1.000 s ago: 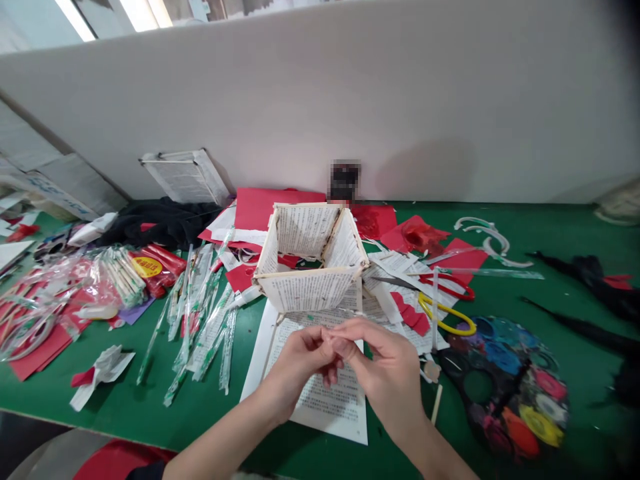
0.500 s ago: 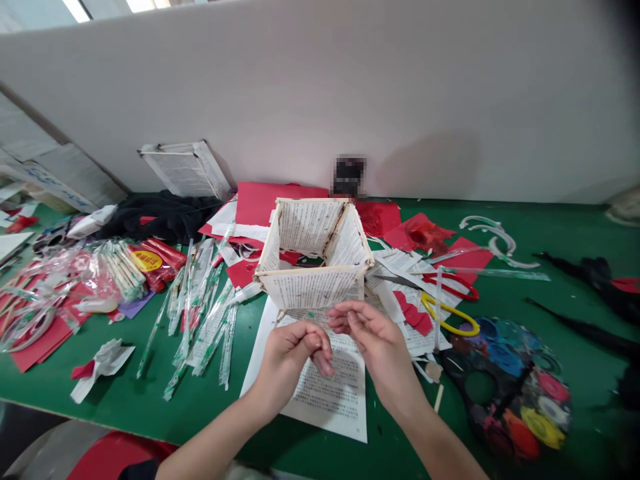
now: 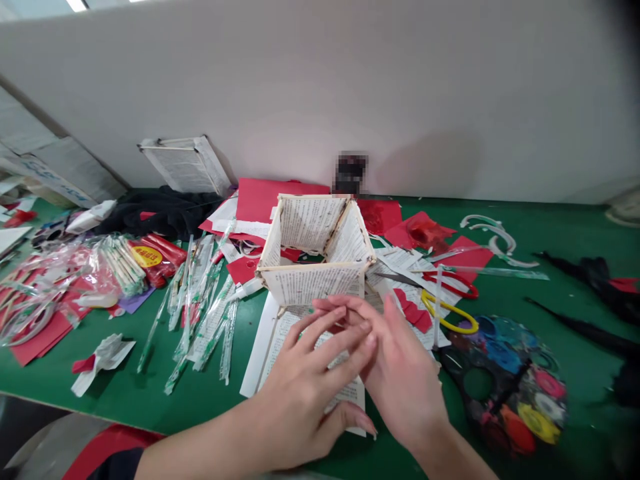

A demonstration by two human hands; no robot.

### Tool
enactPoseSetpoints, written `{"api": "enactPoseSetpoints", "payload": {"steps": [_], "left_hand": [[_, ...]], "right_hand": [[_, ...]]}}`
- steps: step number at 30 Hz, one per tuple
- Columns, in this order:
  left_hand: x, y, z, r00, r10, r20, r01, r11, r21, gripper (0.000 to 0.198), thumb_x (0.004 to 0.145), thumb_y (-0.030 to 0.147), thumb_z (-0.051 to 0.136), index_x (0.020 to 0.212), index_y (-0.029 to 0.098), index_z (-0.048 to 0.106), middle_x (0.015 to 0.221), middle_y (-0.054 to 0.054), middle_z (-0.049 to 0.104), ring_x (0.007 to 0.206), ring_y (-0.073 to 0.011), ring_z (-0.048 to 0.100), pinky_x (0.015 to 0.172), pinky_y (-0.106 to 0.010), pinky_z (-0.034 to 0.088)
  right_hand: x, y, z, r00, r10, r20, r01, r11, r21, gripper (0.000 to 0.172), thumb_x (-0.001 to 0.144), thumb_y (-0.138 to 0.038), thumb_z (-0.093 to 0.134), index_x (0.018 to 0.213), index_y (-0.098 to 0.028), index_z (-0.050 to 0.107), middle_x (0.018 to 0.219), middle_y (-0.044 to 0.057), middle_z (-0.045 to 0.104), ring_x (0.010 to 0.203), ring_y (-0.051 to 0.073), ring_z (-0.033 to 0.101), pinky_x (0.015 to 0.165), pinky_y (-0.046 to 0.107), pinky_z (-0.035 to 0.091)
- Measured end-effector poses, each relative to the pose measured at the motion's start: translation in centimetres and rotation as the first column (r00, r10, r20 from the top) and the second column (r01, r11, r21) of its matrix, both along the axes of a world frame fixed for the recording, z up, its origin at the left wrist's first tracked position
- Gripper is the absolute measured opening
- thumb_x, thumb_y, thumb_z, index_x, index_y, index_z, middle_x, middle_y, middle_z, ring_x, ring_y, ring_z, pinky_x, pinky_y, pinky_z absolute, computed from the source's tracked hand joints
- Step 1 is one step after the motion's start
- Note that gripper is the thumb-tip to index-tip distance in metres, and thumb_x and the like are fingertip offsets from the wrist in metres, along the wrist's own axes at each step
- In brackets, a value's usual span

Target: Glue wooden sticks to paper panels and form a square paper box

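Observation:
A four-sided frame of thin wooden sticks with printed paper panels stands open-topped on the table, just beyond my hands. My left hand lies spread above a printed paper sheet, its fingers apart and holding nothing I can see. My right hand is close against it, its fingertips crossing behind my left fingers. Neither hand touches the frame. Part of the sheet is hidden beneath my hands.
Yellow-handled scissors and red-handled scissors lie to the right, beside a round paint palette. Clear wrappers with sticks, a plastic bag of wooden sticks and red paper crowd the green table.
My hands have gone from fingertips pinched together to spread fingers, and my left hand has moved over the sheet towards my right. The view has tilted slightly.

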State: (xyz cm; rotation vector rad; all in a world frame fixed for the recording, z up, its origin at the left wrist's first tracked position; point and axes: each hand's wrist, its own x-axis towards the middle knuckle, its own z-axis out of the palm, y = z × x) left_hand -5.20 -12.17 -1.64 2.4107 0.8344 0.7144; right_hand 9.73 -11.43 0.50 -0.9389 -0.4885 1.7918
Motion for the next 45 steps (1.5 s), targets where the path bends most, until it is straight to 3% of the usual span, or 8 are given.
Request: {"api": "enactPoseSetpoints", "payload": {"steps": [4, 11, 17, 21, 26, 34, 40, 45], "left_hand": [[-0.5, -0.2, -0.5, 0.955, 0.123, -0.270, -0.004, 0.916, 0.402, 0.060, 0.090, 0.045, 0.054, 0.145, 0.029, 0.034, 0.158, -0.013, 0.018, 0.145, -0.0300, 0.014, 0.114, -0.047, 0.008], [-2.3, 0.4, -0.6, 0.922, 0.130, -0.364, 0.082, 0.855, 0.512, 0.052, 0.090, 0.047, 0.055, 0.139, 0.035, 0.043, 0.155, -0.003, 0.031, 0.145, -0.0222, 0.015, 0.116, -0.044, -0.003], [-3.5, 1.2, -0.3, 0.896, 0.132, -0.423, 0.150, 0.807, 0.571, 0.040, 0.092, 0.040, 0.054, 0.131, 0.035, 0.052, 0.154, 0.000, 0.033, 0.145, -0.0194, 0.016, 0.117, -0.042, -0.002], [-4.0, 1.8, 0.0, 0.866, 0.180, -0.466, 0.203, 0.727, 0.657, 0.042, 0.091, 0.034, 0.055, 0.133, 0.034, 0.050, 0.155, 0.005, 0.030, 0.146, -0.0188, 0.009, 0.119, -0.042, 0.001], [-4.3, 2.3, 0.5, 0.856, 0.186, -0.482, 0.241, 0.681, 0.691, 0.063, 0.088, 0.019, 0.056, 0.144, 0.040, 0.032, 0.154, 0.007, 0.030, 0.146, -0.0191, 0.010, 0.118, -0.042, 0.002], [-3.4, 2.4, 0.3, 0.912, 0.100, -0.397, 0.183, 0.769, 0.613, 0.075, 0.085, 0.014, 0.057, 0.145, 0.045, 0.025, 0.154, 0.001, 0.032, 0.145, -0.0216, 0.017, 0.116, -0.044, 0.012], [-3.4, 2.6, 0.1, 0.913, 0.142, -0.382, 0.132, 0.784, 0.606, 0.078, 0.078, 0.002, 0.058, 0.142, 0.039, 0.035, 0.152, -0.004, 0.035, 0.140, -0.0238, 0.031, 0.113, -0.045, 0.023], [-4.6, 2.9, 2.1, 0.960, 0.264, 0.090, -0.257, 0.716, 0.649, 0.037, 0.083, 0.008, 0.059, 0.115, 0.026, 0.062, 0.142, -0.003, 0.048, 0.125, -0.0222, 0.050, 0.104, -0.039, 0.041]], "right_hand": [[0.6, 0.4, 0.6, 0.959, 0.147, -0.241, -0.161, 0.986, -0.039, 0.063, 0.087, -0.069, 0.030, 0.094, -0.020, 0.070, 0.107, 0.011, 0.068, 0.115, 0.026, 0.056, 0.100, 0.040, 0.041], [1.7, 0.7, -0.2, 0.832, 0.419, -0.363, -0.441, 0.897, 0.025, 0.072, 0.089, -0.069, 0.021, 0.100, -0.017, 0.070, 0.105, 0.012, 0.069, 0.115, 0.026, 0.058, 0.094, 0.041, 0.045], [2.7, 0.1, -0.8, 0.869, 0.494, -0.008, -0.494, 0.868, -0.039, 0.029, 0.088, -0.038, 0.059, 0.108, -0.021, 0.071, 0.103, 0.007, 0.072, 0.100, 0.018, 0.066, 0.096, 0.036, 0.047], [3.6, 0.7, -1.7, 0.831, 0.513, 0.213, -0.517, 0.855, -0.041, 0.028, 0.075, -0.032, 0.075, 0.101, -0.021, 0.074, 0.096, 0.005, 0.074, 0.093, 0.017, 0.069, 0.093, 0.035, 0.051], [4.9, 1.7, -2.5, 0.787, 0.566, 0.244, -0.598, 0.798, 0.075, 0.029, 0.068, -0.037, 0.079, 0.095, -0.024, 0.076, 0.088, 0.004, 0.075, 0.085, 0.015, 0.071, 0.079, 0.028, 0.057], [4.4, 2.1, -2.7, 0.896, 0.363, 0.255, -0.439, 0.807, 0.396, 0.011, 0.062, -0.017, 0.083, 0.065, -0.024, 0.075, 0.070, -0.001, 0.072, 0.065, 0.011, 0.067, 0.060, 0.021, 0.054], [4.0, 1.8, -2.6, 0.887, 0.107, 0.450, -0.314, 0.854, 0.415, 0.014, 0.066, -0.022, 0.079, 0.060, -0.019, 0.067, 0.064, 0.000, 0.065, 0.062, 0.011, 0.060, 0.058, 0.022, 0.050], [4.0, 1.8, -0.8, 0.717, -0.189, 0.671, -0.147, 0.900, 0.411, 0.015, 0.079, -0.031, 0.066, 0.070, -0.020, 0.069, 0.074, 0.003, 0.068, 0.060, 0.012, 0.058, 0.058, 0.026, 0.050]]}}
